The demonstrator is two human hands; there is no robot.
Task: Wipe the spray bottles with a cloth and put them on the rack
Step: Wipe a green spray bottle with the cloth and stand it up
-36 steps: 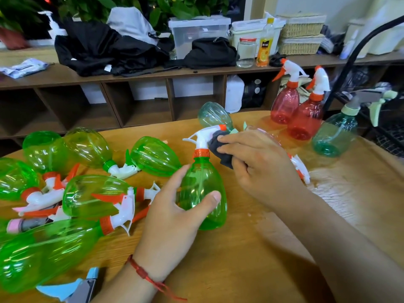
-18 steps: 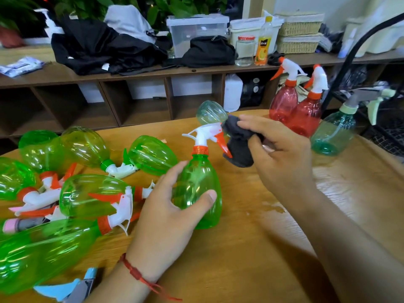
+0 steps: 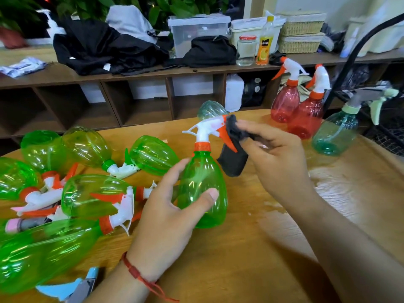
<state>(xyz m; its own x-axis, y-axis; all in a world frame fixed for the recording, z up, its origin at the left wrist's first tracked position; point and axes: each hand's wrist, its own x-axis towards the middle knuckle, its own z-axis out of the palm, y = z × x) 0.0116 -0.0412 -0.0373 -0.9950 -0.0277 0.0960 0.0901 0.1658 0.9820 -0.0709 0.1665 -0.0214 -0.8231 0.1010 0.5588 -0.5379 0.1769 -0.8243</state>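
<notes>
Wiping step is in hand, on the trigger head. The left hand [image 3: 166,217] grips the belly of an upright clear green plastic spray bottle [image 3: 203,189] w/ white trigger head & orange collar: thumb on the near side, fingers curled round the left side. The bottle stands roughly mid-way across the round wooden table [image 3: 240,270]. The right hand [image 3: 277,158] pinches a crumpled dark grey cloth [image 3: 234,156] btwn thumb & fingers, and the cloth touches the orange trigger and nozzle end of the head. Can't tell if the bottle base rests on the table or is lifted a bit. Toward the left edge lies a heap of green plastic spray bottles [image 3: 91,193] on their sides, prob. not yet wiped. At the far right edge stand two clear red plastic spray bottles [image 3: 284,103] and, just beside them, a teal plastic spray bottle [image 3: 334,134], all upright, close to the black wire rack [image 3: 384,136] off the table's right edge. Judging by this, the head is about done or nearly so. Next move calls for running the cloth down the body, w/ the left hand turning the bottle or shifting its grip so no side is missed, then carrying it right to the rack and setting it upright w/o knocking the three bottles at that edge.
</notes>
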